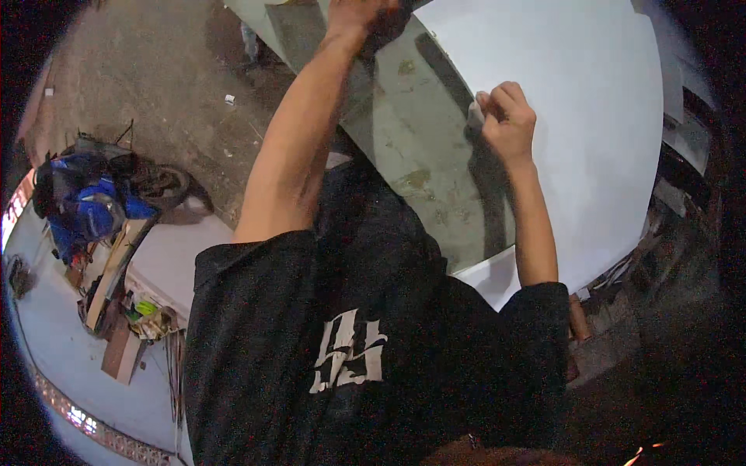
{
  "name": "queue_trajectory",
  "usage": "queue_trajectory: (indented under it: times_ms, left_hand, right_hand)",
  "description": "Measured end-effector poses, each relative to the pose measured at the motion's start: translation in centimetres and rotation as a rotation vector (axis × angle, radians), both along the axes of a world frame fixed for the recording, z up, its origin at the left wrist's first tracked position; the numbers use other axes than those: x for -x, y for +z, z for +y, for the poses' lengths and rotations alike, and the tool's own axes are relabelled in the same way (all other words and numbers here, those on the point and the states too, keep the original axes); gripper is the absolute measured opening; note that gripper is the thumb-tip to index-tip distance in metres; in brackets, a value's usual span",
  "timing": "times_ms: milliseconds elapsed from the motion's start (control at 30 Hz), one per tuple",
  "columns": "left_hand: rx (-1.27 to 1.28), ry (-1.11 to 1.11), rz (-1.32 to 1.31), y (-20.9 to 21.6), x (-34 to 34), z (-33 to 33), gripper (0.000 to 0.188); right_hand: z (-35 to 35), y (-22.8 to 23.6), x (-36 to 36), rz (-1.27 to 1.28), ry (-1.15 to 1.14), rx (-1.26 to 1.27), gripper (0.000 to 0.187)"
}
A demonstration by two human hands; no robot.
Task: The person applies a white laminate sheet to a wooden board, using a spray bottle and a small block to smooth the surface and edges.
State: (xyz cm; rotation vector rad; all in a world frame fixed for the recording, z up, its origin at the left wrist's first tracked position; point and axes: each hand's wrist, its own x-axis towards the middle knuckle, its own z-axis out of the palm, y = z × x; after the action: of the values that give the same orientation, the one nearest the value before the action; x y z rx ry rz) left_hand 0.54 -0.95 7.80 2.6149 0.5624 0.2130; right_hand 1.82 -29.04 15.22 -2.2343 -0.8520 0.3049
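Note:
My right hand is closed in a pinch at the edge of a large smooth white sheet. A small pale bit shows by its fingertips, too little to name. My left hand reaches to the upper edge of the view, over a grey-green panel. Deep shade and the picture's edge hide its fingers, so its grip is unclear. The panel lies beside the white sheet, with blotchy marks and the dark shadows of my arms on it.
Left of me is a brown, dusty floor with a small white scrap. A blue and black motorbike stands beyond a pale surface. Wooden boards lean near it. Dark clutter borders the sheet's right side.

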Motion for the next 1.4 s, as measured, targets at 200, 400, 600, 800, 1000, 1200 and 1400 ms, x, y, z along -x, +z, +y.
queue_trajectory:
  times_ms: [200,400,600,800,1000,1200,1400]
  left_hand:
    - [-0.015,0.012,-0.161,-1.3,0.0,-0.2,0.032]
    - [-0.009,0.016,-0.064,-1.6,-0.3,0.0,0.033]
    - [0.009,-0.002,-0.050,-1.8,0.3,0.2,0.036]
    - [0.016,-0.010,-0.187,-0.5,0.4,-0.6,0.033]
    - [0.061,-0.035,0.032,0.0,0.8,0.1,0.034]
    - [0.068,0.015,0.062,0.2,0.3,-0.5,0.037]
    - [0.005,-0.020,0.004,-1.2,0.5,0.3,0.036]
  right_hand:
    - [1.5,-0.6,-0.8,-0.030,0.014,-0.043,0.008]
    - [1.1,-0.9,-0.7,-0.015,0.010,0.001,0.010]
    - [0.2,-0.8,0.1,0.010,-0.024,-0.050,0.010]
    - [3.0,-1.1,-0.9,-0.096,0.039,-0.064,0.006]
    - [0.5,-1.1,0.3,0.016,-0.013,-0.011,0.010]
    - [4.1,-0.9,-0.9,-0.017,0.001,-0.039,0.012]
    - [2.3,-1.1,-0.3,-0.028,0.005,-0.007,0.009]
